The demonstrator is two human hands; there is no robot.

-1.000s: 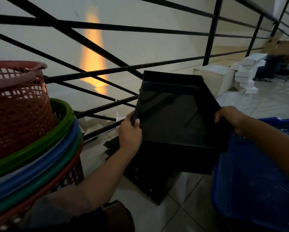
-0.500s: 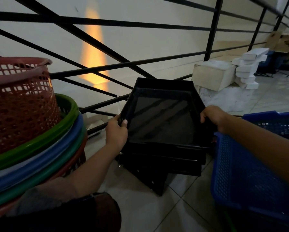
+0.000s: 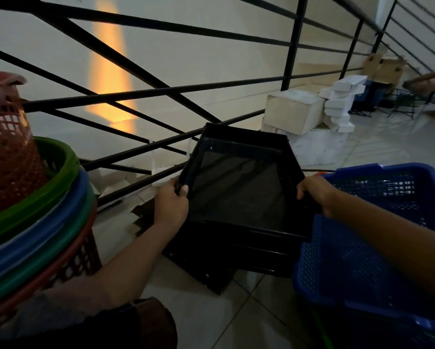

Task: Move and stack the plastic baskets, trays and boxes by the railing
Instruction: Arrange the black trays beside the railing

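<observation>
A black plastic tray [image 3: 239, 190] sits on top of a pile of black trays [image 3: 211, 268] on the tiled floor by the railing. My left hand [image 3: 171, 205] grips its left rim, thumb over the edge. My right hand [image 3: 314, 195] grips its right rim. A blue mesh basket [image 3: 357, 260] stands at the right, under my right forearm. At the left is a stack of round baskets [image 3: 35, 217] with red, green and blue rims, and a red mesh basket [image 3: 7, 147] sits upside down on top.
The black metal railing [image 3: 161, 91] runs just behind the trays. Beige and white boxes [image 3: 312, 114] are piled on a marble step at the back right. Further right are cardboard boxes [image 3: 385, 69] and a person's arm [image 3: 425, 79]. Tiled floor [image 3: 206, 321] lies in front.
Both hands have lowered the black tray from a raised, tilted position down onto the pile of black trays. It now lies nearly level.
</observation>
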